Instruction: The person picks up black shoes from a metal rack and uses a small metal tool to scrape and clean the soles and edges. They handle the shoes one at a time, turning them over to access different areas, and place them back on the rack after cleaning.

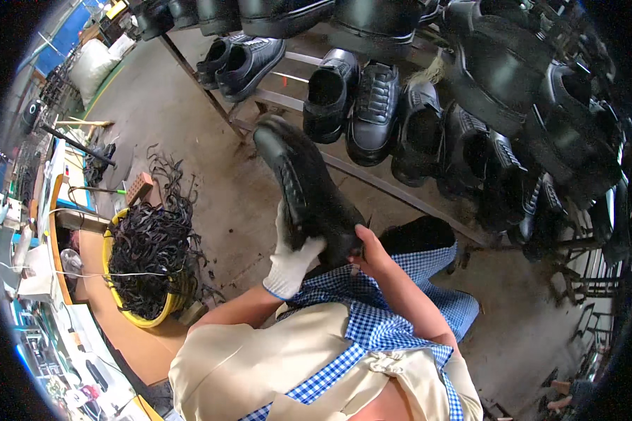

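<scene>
A black lace-up shoe (pixel 302 175) is held up in front of me, its toe pointing away and a little to the left. My left hand (pixel 291 261), in a white knit glove, is closed around the shoe's near left side, with the thumb over its opening. At the heel end, my bare right hand (pixel 370 249) pinches the collar with thumb and fingers. Some of my right fingers are hidden by the shoe. Just beyond the toe, more black shoes (pixel 373 112) sit on the lower tier of a metal rack (pixel 372 179).
An upper tier of the rack bears more black shoes (pixel 498 70). On the left stands a yellow basket (pixel 107 256) heaped with black strips (pixel 151 252), some spilling onto the floor. A red brick (pixel 140 188) lies behind it. A cluttered workbench (pixel 95 330) runs along the left.
</scene>
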